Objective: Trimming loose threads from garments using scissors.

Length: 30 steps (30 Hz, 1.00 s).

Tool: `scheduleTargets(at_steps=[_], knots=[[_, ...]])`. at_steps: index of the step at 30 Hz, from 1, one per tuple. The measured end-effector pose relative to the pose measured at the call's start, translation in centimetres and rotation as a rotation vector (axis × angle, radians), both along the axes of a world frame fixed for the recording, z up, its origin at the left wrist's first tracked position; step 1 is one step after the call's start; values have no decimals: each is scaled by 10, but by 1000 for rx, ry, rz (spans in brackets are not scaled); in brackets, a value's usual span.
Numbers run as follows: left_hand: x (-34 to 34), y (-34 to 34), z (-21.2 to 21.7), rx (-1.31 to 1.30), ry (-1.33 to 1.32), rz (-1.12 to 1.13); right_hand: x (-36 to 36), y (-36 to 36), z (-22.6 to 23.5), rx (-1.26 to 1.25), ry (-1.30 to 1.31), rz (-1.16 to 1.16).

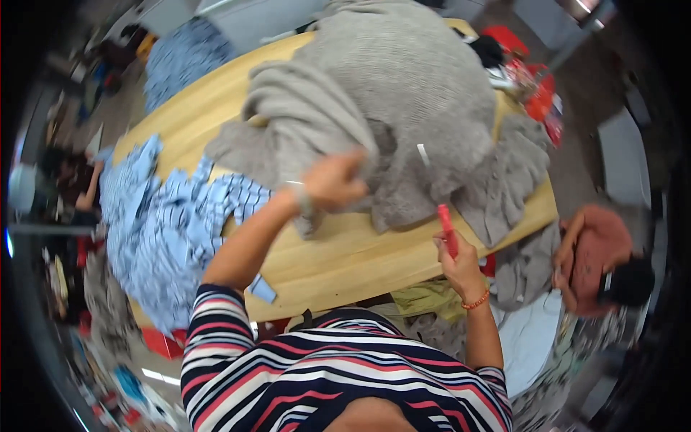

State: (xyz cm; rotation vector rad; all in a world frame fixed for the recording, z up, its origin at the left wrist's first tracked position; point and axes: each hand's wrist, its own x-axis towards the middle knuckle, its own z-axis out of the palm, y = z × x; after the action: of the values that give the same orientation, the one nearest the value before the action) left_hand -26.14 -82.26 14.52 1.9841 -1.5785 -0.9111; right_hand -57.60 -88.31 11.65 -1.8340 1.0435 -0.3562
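Note:
A large heap of grey, fuzzy knit garments [403, 72] covers the far middle and right of the wooden table [338, 266]. My left hand [335, 180] is at the near edge of a draped grey garment [306, 115]; motion smears its fingers, so its grip cannot be told. In my right hand [464, 270], closed near the table's front edge, is a slim red tool [448, 230] pointing up toward the heap. Its exact kind does not show. A small white strip [422, 153] appears over the grey cloth beyond the tool.
Light blue striped garments [169, 230] pile up at the table's left end. More blue cloth [187, 57] lies beyond the far left edge. Red plastic bags [540, 93] are at the far right. A person in a rust-coloured top [597, 252] sits at right, another person [72, 173] at left.

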Motion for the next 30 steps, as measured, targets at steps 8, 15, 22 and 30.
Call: scheduleTargets(at_steps=[8, 15, 22, 30], knots=[[-31, 81, -138, -328, -139, 466, 15, -39, -25, -15, 45, 207], [-34, 103, -222, -49, -553, 595, 175, -26, -27, -407, -99, 467], [-15, 160, -215, -99, -601, 443, 315, 1, -129, -571, 308, 569], [31, 342, -156, 39, -976, 678, 242, -44, -79, -241, 103, 390]])
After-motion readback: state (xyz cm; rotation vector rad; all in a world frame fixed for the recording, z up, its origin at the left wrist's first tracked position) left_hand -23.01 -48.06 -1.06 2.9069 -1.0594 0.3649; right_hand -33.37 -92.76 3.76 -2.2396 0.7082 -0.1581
